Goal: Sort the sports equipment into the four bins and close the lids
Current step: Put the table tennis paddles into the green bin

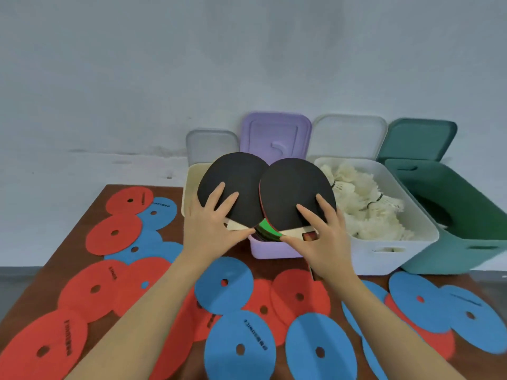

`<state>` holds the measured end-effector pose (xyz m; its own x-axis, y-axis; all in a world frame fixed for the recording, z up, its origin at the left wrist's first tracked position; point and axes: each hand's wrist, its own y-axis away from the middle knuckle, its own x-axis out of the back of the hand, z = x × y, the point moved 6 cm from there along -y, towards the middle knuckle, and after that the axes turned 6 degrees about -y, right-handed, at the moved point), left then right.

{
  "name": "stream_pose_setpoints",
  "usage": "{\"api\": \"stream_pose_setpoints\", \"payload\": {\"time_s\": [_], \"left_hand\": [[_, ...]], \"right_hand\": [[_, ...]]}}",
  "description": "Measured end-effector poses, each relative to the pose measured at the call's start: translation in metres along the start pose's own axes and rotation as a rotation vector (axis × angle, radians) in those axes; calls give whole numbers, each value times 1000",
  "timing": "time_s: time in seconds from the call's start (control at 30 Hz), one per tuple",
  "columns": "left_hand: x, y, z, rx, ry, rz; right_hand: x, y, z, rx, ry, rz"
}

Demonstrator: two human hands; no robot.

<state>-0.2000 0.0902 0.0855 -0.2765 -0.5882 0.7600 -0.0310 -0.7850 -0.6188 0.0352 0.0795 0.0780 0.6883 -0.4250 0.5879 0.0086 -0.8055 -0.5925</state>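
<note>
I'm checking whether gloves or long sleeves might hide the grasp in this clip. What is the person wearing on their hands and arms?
Nothing that shows. The left hand and right hand are bare: no gloves, rings, watch or wristband are visible. Both forearms are uncovered down to the bottom edge of the picture, with no sleeve in view, and all the fingers are plainly exposed.

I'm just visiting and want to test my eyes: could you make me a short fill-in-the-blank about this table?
1. The left hand and right hand each press on a black ____.
2. The white bin holds feathery ____.
3. The flat discs on the table are blue and ____.
4. The bin farthest right is ____.

Missing words: paddle; shuttlecocks; red; green
</note>
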Motion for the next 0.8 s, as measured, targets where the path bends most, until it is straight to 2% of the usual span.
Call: {"api": "stream_pose_setpoints", "payload": {"time_s": [0.2, 0.43, 0.8], "left_hand": [[-37, -59, 53, -18, 87, 17], [-79, -102, 138, -8, 63, -22], [-130, -125, 303, 218, -54, -172]], "right_hand": [[39, -52, 50, 0, 54, 33], [93, -86, 132, -12, 83, 24], [208, -129, 281, -62, 2, -73]]}}
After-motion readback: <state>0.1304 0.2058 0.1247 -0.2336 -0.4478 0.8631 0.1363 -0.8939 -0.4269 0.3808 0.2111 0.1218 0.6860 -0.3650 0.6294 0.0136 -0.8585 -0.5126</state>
